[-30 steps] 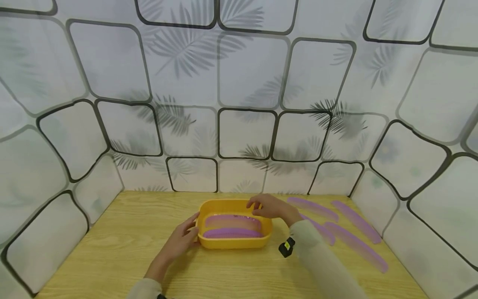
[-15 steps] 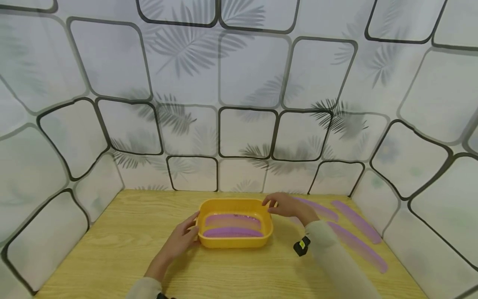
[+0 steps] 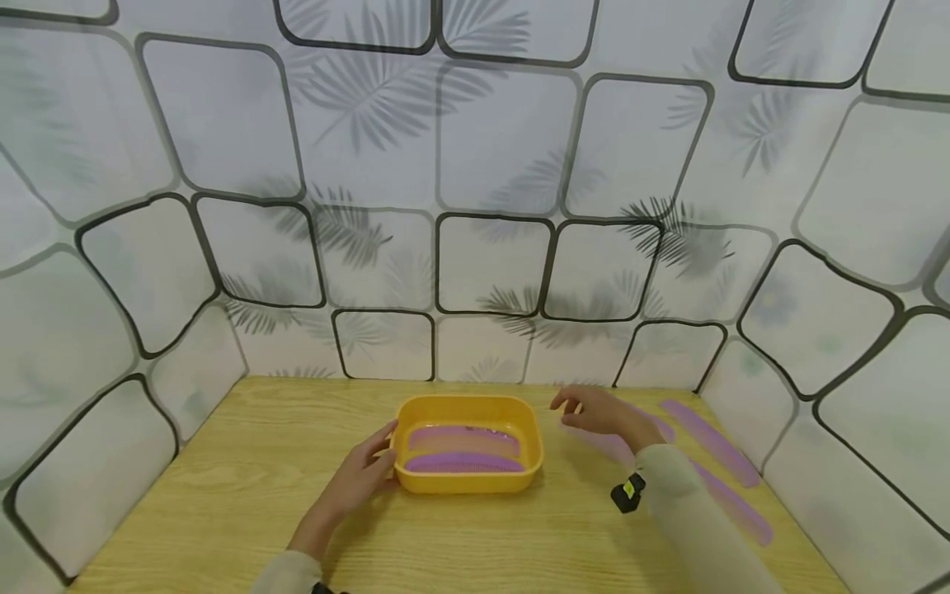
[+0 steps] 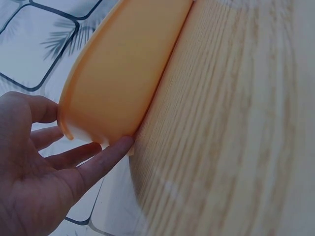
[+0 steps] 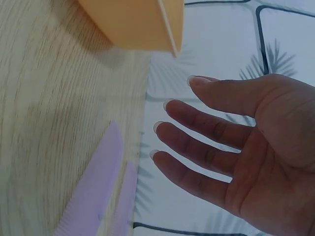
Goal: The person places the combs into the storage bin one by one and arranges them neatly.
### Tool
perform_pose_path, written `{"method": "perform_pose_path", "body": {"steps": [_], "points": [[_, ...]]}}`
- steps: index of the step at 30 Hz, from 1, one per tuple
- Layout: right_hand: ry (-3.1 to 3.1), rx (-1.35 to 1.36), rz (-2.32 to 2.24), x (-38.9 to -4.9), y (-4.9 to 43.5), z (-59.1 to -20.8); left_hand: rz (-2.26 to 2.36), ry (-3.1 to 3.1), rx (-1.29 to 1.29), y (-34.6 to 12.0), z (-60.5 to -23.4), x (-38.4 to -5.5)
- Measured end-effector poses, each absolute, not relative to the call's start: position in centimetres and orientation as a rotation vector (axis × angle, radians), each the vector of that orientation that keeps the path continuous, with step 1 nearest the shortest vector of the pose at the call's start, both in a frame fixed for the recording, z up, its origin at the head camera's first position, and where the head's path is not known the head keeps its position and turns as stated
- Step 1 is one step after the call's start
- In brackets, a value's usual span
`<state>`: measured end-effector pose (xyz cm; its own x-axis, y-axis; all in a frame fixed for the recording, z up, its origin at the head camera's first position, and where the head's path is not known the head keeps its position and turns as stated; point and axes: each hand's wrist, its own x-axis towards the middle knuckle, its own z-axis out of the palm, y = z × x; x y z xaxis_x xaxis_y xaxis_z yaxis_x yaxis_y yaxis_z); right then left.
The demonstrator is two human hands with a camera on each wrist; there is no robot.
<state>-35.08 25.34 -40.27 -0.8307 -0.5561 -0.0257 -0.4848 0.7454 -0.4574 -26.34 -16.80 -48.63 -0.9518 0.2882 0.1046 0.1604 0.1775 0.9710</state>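
Observation:
A yellow plastic basin (image 3: 466, 483) stands on the wooden table with two purple combs lying side by side inside, the near comb (image 3: 463, 463) and a paler far comb (image 3: 463, 441). My left hand (image 3: 359, 474) is at its left end; in the left wrist view the thumb meets the rim and fairly straight fingers touch the outer wall. To the right of the basin hovers my right hand (image 3: 597, 410), holding nothing, its fingers loosely bent and apart. Beneath and beside it lie several purple combs, among them a comb (image 3: 604, 443) partly hidden by the hand.
Farther right on the table (image 3: 475, 544) are a long comb (image 3: 708, 441) and another comb (image 3: 742, 507), part of which the right sleeve covers. Patterned white sheeting (image 3: 490, 346) closes off the back and both sides.
My right hand has moved right, from over the basin to above the loose combs on the table. The left hand and basin have stayed in place.

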Motion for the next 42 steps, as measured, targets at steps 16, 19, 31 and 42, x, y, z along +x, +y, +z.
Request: {"method": "perform_pose_path", "body": {"steps": [16, 19, 31, 42], "points": [[2.823, -0.817, -0.686, -34.5, 30.3, -40.9, 1.887, 2.346, 0.450, -16.8, -48.7, -26.3], [2.823, -0.798, -0.677, -34.4, 31.0, -41.3, 1.883, 2.355, 0.444, -16.8, -48.7, -26.3], [2.856, -0.660, -0.688, -34.7, 33.8, -43.2, 1.878, 2.365, 0.432, -16.7, -48.6, -26.3], [2.902, -0.585, -0.736, -34.5, 34.4, -44.4, 1.879, 2.364, 0.424, -16.7, -48.6, -26.2]]}}
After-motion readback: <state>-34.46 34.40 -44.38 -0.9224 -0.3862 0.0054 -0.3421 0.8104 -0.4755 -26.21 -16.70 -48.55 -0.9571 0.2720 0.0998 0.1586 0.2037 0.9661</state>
